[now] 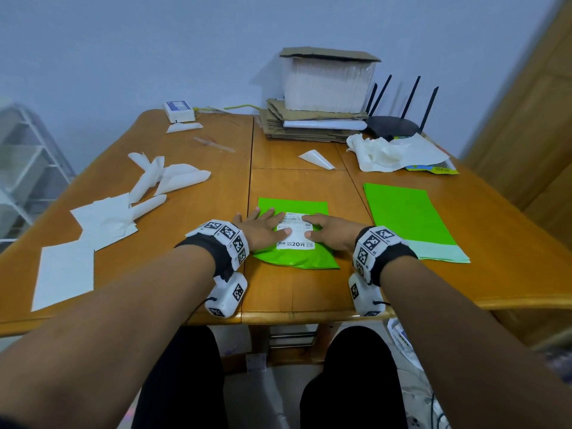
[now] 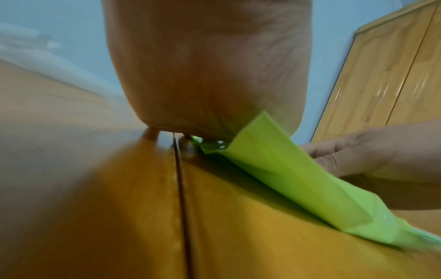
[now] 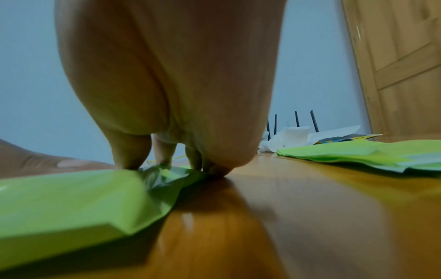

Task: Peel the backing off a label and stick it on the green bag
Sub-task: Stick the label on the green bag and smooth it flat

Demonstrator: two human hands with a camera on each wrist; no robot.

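The label is down, white and printed, lying flat on the green bag near the front edge of the surface — its long axis running away from the person. Left hand comes in from the left side, fingers spread straight and pressing across the label's left half; right hand mirrors it from the right, fingers extended flat onto the right half, nothing pinched in either grip. Fingertips of both nearly meet at the label's middle, so the smoothing stroke, by my read, goes outward from centre toward each side edge, each hand equally close. The bag's near end bulges up slightly. Further out — a second green bag toward the right edge, peeled backing sheets scattered left.
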